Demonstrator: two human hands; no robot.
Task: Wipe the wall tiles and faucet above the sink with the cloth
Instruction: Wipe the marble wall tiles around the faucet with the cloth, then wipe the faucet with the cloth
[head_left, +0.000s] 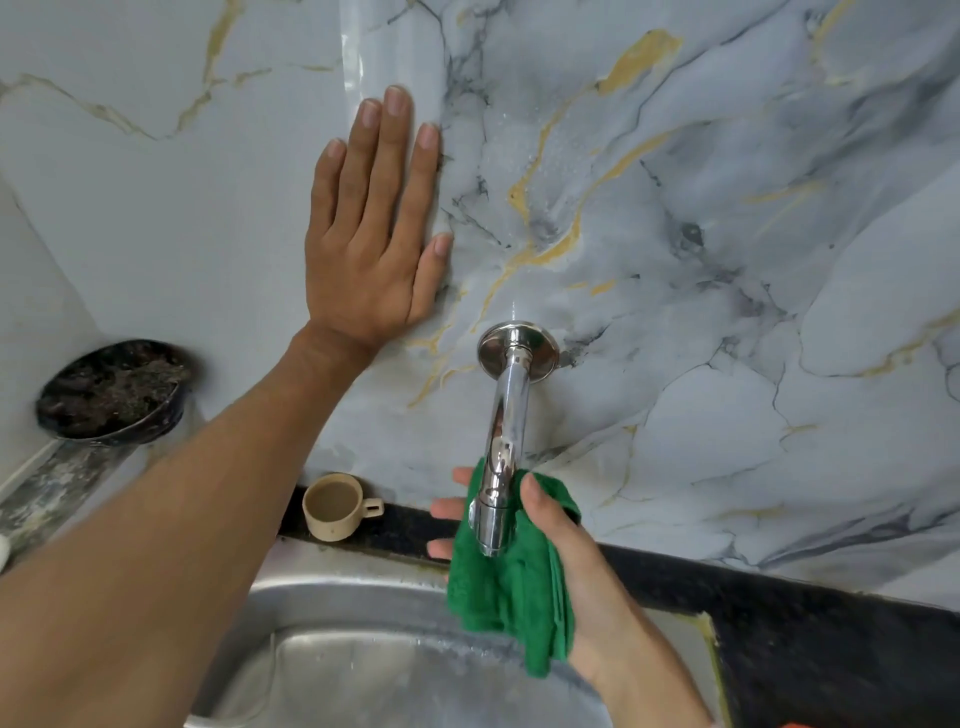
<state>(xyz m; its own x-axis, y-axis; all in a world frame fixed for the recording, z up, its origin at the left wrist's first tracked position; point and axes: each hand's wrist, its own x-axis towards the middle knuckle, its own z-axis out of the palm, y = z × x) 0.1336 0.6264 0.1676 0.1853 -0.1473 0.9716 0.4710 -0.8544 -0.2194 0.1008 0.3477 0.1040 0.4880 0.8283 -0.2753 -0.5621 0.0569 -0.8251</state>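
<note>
Your left hand (374, 228) lies flat, fingers spread lightly and palm pressed against the glossy grey-and-white marble-patterned wall tiles (701, 208) veined in gold, up and left of the chrome wall-mounted faucet (501, 441). Your right hand (566, 551) cups a green terry cloth (509, 597) around the faucet's spout end, thumb on one side, fingertips on the other, the cloth's loose end hanging over the stainless steel sink (363, 649). A small beige plastic cup (337, 506) stands on the black stone ledge (779, 597) behind the basin, left of the spout.
</note>
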